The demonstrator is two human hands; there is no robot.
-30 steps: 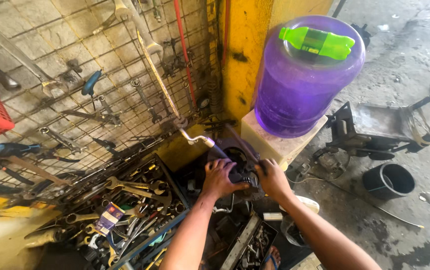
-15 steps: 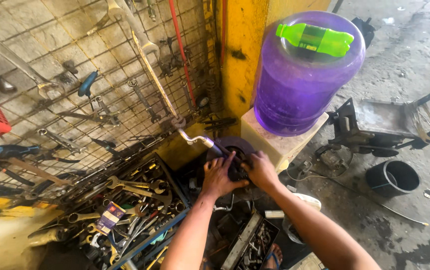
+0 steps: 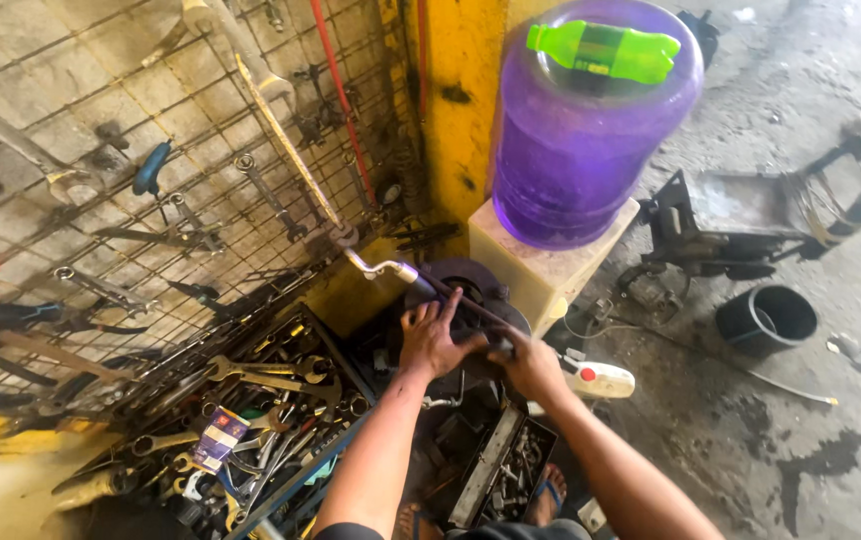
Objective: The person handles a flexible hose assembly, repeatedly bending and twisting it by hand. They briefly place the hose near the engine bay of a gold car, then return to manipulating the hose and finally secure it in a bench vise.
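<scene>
- Nearest the camera, two bare forearms reach forward over a dark tray of small metal parts (image 3: 506,465), with a foot in a blue sandal (image 3: 548,495) beside it.
- To the left, an open metal toolbox (image 3: 251,430) heaped with steel spanners.
- Left hand (image 3: 433,340) lies flat, fingers spread, pressing on the dark round metal disc (image 3: 471,290) that sits low between the toolbox and the cream stand.
- Right hand (image 3: 529,365) is curled; it seems to close round the lower end of the long bent steel wrench handle (image 3: 401,272), though what its fingers pinch is hidden.
- That handle runs up-left across the disc.
- Just right of the right hand, a white plastic object with a red dot (image 3: 601,378) on the floor.
- Further right, a black round bucket (image 3: 766,318).
- Behind the disc, a cream block stand (image 3: 551,265) carries a big purple water jug (image 3: 591,140), a green plastic bottle (image 3: 606,48) lying on top.
- Farthest back, a wire wall grid (image 3: 151,200) hung with spanners, beside a yellow pillar (image 3: 461,110).
</scene>
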